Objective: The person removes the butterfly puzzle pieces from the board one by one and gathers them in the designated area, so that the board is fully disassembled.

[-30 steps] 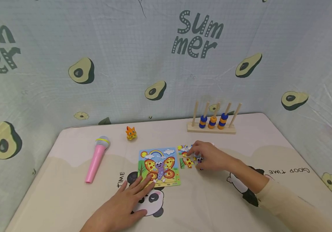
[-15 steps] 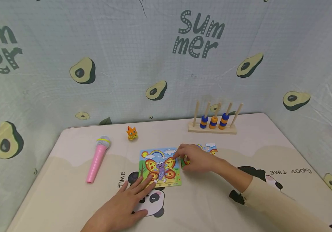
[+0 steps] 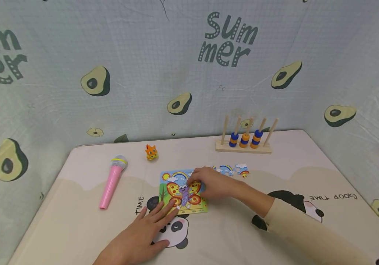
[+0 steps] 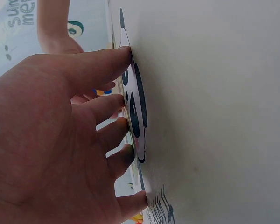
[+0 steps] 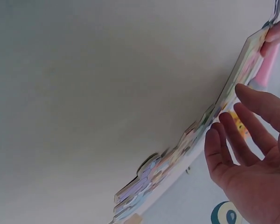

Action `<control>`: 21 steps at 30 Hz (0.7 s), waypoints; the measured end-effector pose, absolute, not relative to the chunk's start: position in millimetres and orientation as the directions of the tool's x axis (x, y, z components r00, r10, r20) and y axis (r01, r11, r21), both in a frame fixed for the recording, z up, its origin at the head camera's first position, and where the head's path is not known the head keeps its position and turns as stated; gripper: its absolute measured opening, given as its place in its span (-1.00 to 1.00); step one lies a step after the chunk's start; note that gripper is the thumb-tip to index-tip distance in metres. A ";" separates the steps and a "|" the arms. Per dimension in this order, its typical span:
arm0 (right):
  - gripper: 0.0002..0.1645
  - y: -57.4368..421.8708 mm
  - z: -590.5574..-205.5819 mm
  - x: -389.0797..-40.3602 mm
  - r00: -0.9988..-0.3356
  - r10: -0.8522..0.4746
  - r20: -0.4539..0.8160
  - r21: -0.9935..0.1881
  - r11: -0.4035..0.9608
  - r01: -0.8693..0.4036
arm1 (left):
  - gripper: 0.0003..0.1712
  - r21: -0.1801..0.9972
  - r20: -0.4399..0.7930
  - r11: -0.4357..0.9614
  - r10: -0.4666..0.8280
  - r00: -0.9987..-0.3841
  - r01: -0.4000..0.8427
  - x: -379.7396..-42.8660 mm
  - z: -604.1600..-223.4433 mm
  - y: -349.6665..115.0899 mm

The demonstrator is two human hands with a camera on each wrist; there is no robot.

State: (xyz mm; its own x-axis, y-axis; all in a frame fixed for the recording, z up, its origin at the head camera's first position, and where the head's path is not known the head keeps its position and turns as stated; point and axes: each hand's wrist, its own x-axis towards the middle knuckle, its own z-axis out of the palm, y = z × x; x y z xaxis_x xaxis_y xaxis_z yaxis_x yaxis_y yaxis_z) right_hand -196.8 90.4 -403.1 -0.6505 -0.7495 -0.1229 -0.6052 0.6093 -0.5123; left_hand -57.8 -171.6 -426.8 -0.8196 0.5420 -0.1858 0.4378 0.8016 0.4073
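Note:
A square butterfly jigsaw puzzle (image 3: 173,180) lies flat on the table. My left hand (image 3: 143,233) rests with spread, straight fingers, their tips on the puzzle's near left corner. In the left wrist view the left fingers (image 4: 114,135) reach down to the surface. My right hand (image 3: 214,184) is over the puzzle's right side, covering part of it. The right wrist view shows the right fingers (image 5: 240,135) loosely bent, apart from the thumb, with nothing visible between them. Loose puzzle pieces (image 3: 242,170) lie right of the puzzle, some hidden behind the right hand.
A pink toy microphone (image 3: 111,182) lies at left. Behind the puzzle stands a small orange toy figure (image 3: 151,152). A wooden bead-peg abacus (image 3: 243,146) stands at the back right, before the patterned cloth wall (image 3: 136,92).
My right hand has moved left from the loose pieces to over the puzzle, uncovering several pieces behind it. The left hand has stayed in place on the corner.

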 end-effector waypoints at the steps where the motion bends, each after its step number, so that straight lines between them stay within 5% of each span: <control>1: -0.48 89.4 -403.2 -196.9 -0.646 -0.753 -0.123 -0.509 0.607 -0.611 | -0.10 0.407 -0.184 0.801 0.543 -0.820 0.439 -57.6 -426.7 -171.7; 21: -0.43 81.1 -405.3 -197.0 -0.654 -0.742 -0.149 -0.487 0.630 -0.605 | -0.10 0.408 -0.188 0.800 0.545 -0.817 0.440 -58.4 -426.4 -173.0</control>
